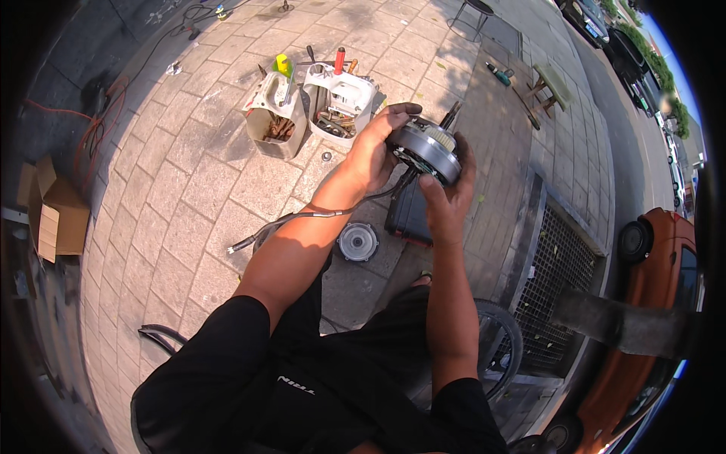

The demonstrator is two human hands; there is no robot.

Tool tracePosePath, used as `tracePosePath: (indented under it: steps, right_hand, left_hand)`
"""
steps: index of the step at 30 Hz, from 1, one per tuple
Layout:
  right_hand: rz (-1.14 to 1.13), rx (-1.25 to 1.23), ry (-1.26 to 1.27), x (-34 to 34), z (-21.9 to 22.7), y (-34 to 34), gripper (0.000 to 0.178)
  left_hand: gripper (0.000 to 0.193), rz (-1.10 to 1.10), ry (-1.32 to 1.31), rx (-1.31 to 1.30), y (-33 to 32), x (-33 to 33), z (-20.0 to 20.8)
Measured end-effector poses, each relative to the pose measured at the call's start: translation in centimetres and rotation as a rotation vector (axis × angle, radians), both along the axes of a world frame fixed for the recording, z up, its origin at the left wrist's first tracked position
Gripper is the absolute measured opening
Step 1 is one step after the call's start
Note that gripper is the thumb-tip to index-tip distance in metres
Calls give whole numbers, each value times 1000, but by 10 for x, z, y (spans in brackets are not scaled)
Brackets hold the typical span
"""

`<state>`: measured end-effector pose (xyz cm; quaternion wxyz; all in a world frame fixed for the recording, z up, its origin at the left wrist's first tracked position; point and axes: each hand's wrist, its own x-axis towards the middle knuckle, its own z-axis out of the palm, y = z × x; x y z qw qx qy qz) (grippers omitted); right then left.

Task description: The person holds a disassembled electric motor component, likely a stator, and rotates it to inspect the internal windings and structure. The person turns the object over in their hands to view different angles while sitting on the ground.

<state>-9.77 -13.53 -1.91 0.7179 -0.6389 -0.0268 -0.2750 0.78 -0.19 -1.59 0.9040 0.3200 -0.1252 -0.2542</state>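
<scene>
Round motor point(428, 151) held above pavement point(204, 181)
Left hand point(370, 153) and right hand point(452, 203) grip its rim with their fingers point(466, 160); black cable point(318, 214) crosses the left forearm point(299, 250)

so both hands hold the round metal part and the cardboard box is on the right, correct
Wrong side: the head view shows the cardboard box on the left. Left hand and right hand do hold the round metal part.

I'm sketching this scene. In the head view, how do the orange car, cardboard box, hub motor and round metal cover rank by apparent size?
Orange car, largest
Cardboard box
Hub motor
Round metal cover, smallest
The motor is nearer the camera, so its true size against the cover is unsure.
</scene>
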Motion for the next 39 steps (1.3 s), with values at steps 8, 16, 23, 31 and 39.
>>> tracePosePath:
  steps: [8, 16, 23, 31, 39]
  right_hand:
    - [-1, -45, 3, -1, 7, 2, 97]
    - [-78, -226, 58, 1, 13, 8, 92]
    - [-174, -409, 13, -2, 22, 11, 93]
    - [-263, -589, -3, -10, 33, 13, 93]
    - [-204, -488, 36, -14, 42, 13, 89]
  left_hand:
    - [55, 23, 25, -2, -1, -1, 3]
    - [47, 57, 195, 8, -2, -3, 16]
    - [40, 54, 266, 6, -4, 3, 4]
    - [48, 22, 331, 24, -7, -2, 8]
    - [52, -49, 312, 18, -2, 2, 1]
